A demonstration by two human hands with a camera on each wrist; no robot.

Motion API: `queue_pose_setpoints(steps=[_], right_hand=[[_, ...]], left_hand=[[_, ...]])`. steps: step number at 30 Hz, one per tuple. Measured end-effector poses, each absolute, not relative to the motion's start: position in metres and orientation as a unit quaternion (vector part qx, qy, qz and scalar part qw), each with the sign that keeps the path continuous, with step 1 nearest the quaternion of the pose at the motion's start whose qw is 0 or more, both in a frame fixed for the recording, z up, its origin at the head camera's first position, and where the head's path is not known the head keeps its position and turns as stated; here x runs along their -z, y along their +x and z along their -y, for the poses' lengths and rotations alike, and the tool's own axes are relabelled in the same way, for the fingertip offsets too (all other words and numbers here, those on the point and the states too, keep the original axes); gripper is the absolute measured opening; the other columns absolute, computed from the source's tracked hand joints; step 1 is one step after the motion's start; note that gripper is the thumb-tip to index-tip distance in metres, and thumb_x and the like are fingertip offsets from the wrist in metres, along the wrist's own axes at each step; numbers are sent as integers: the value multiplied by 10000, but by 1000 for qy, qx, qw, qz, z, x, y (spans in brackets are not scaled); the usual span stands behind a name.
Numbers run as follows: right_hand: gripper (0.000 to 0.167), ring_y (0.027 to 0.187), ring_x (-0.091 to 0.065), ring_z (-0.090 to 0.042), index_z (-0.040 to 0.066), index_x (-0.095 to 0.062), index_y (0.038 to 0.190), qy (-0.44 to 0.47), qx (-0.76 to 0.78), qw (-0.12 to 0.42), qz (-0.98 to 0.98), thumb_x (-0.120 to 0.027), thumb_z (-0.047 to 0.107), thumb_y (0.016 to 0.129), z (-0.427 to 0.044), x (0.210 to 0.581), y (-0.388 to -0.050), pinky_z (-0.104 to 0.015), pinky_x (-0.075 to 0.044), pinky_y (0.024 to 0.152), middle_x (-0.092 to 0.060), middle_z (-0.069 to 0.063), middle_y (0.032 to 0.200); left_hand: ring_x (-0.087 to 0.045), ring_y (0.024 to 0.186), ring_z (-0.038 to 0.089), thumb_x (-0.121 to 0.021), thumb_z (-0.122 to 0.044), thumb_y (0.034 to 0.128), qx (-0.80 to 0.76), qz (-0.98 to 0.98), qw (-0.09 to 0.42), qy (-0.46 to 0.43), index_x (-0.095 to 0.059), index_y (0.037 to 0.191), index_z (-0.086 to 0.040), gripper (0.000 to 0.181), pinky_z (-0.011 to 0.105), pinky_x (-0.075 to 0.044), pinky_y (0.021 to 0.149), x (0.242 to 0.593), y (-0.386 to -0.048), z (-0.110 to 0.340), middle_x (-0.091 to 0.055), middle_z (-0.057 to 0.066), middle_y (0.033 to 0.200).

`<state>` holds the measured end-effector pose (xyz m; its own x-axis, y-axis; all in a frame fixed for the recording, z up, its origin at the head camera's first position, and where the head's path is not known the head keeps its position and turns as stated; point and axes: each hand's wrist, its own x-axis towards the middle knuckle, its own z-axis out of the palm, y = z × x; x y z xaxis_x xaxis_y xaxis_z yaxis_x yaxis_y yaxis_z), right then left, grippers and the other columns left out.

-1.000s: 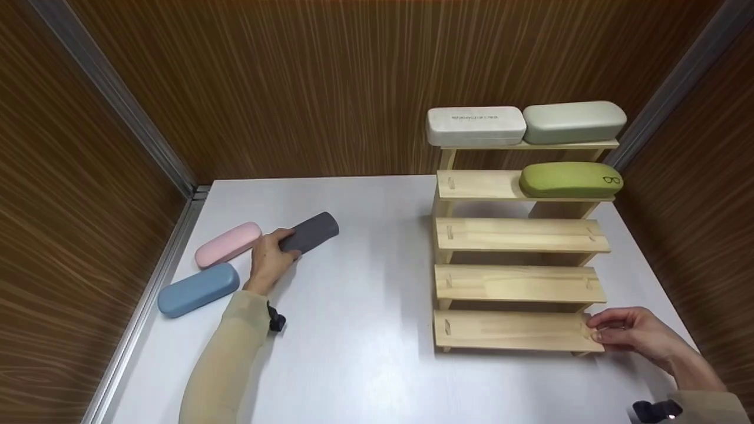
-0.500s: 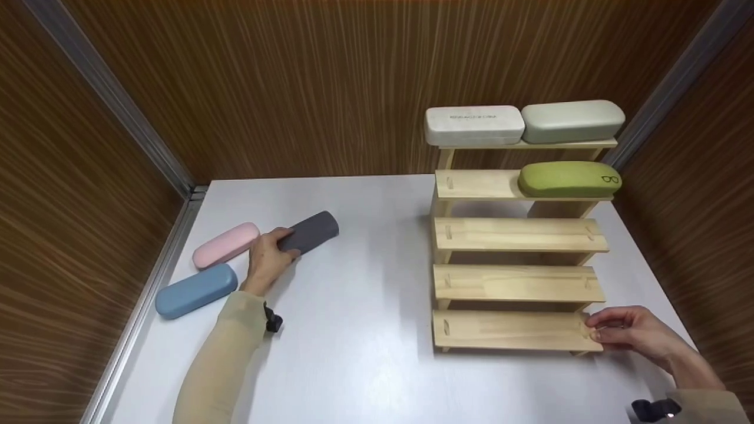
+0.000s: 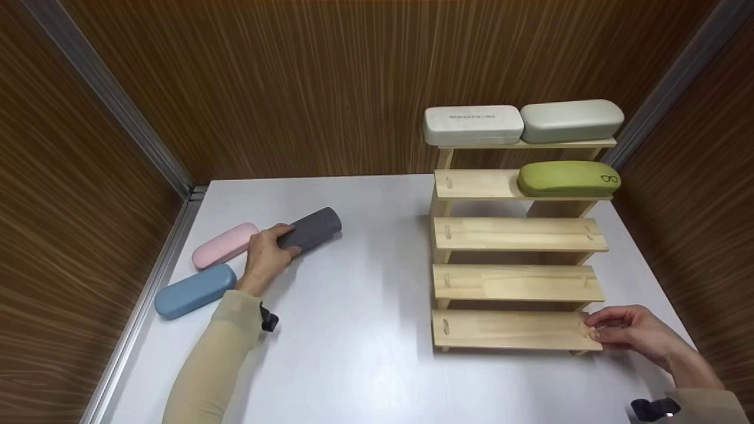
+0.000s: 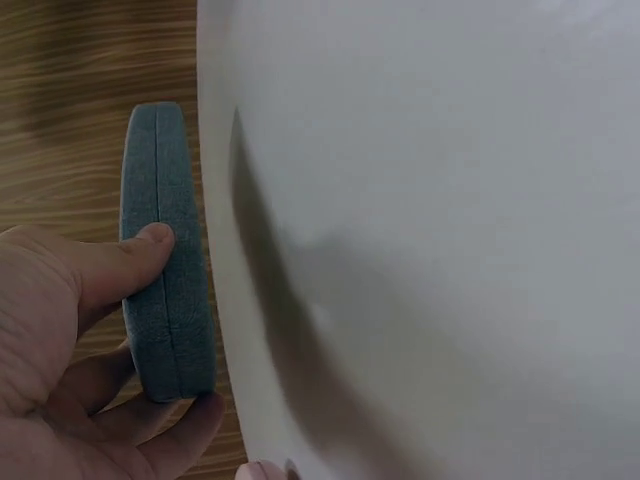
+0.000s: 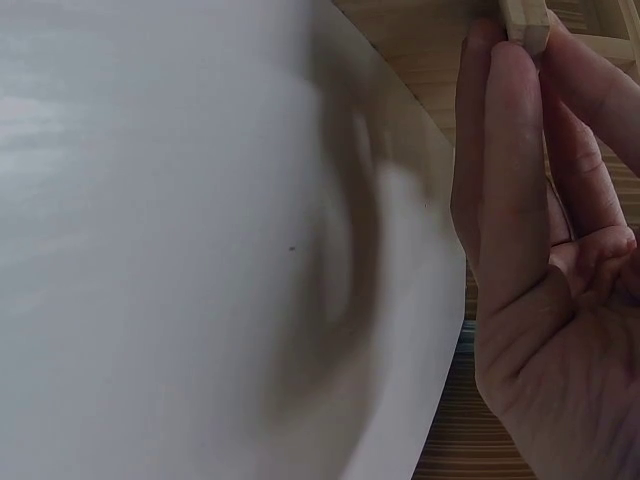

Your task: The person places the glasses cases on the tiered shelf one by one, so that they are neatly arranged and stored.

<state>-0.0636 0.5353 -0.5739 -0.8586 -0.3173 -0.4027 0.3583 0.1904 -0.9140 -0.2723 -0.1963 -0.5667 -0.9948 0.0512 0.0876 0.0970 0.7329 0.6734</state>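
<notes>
Left grip [image 3: 268,257]: thumb and fingers closed about the near end of the dark grey case [image 3: 312,228], the remainder projecting beyond. Right grip [image 3: 642,334]: pinching the wooden rack [image 3: 512,330], presumably to steady it. Pink case [image 3: 224,246] and blue case [image 3: 194,291]: just beside the left grip.

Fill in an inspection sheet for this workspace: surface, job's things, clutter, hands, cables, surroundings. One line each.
Surface: white tabletop, glossy with light reflections.
Job's things: grey case in hand; pink case and blue case on the tabletop; white case and pale green case on the top tier of the wooden rack, lime case one tier below.
Clutter: nothing seen.
Hands: left hand grips the grey case; right hand pinches the lowest tier's right end.
Cables: nothing seen.
Surroundings: brown wood-grain panels, metal corner strips.
</notes>
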Motion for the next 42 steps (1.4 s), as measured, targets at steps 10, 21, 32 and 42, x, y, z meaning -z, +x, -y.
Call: queue_pose_setpoints(steps=[10,21,32,42], right_hand=[[406,953,-780,16,262,-874,1145,15,639,264,-722,-656,-69,1058,-535,574,-63,-201,-654,794,-854,166,1067],[392,939,-778,6,253,-871,1145,18,631,262,-730,-653,-62,1061,-535,574,-63,-206,-654,785,-850,167,1066],[398,945,-774,13,240,-866,1168,8,629,263,-732,-637,-68,1063,-536,574,-63,-214,-655,795,-841,188,1094],[400,939,-778,6,261,-869,1152,10,626,260,-735,-653,-62,1057,-535,574,-63,-213,-652,779,-847,191,1086]], left_hand=[[-636,1498,432,-840,-151,961,364,930,17,-57,-717,1499,-64,559,575,-467,1277,545,-269,191,-705,190,1559],[-641,1499,420,-846,-162,942,367,927,14,-80,-735,1482,-75,558,579,-473,1276,528,-266,183,-709,188,1555],[-670,1469,412,-852,-200,924,363,925,15,-108,-755,1456,-72,555,568,-490,1250,505,-265,177,-734,171,1526],[-679,1463,409,-866,-195,939,365,921,14,-136,-759,1454,-79,539,574,-520,1233,482,-259,163,-736,170,1524]])
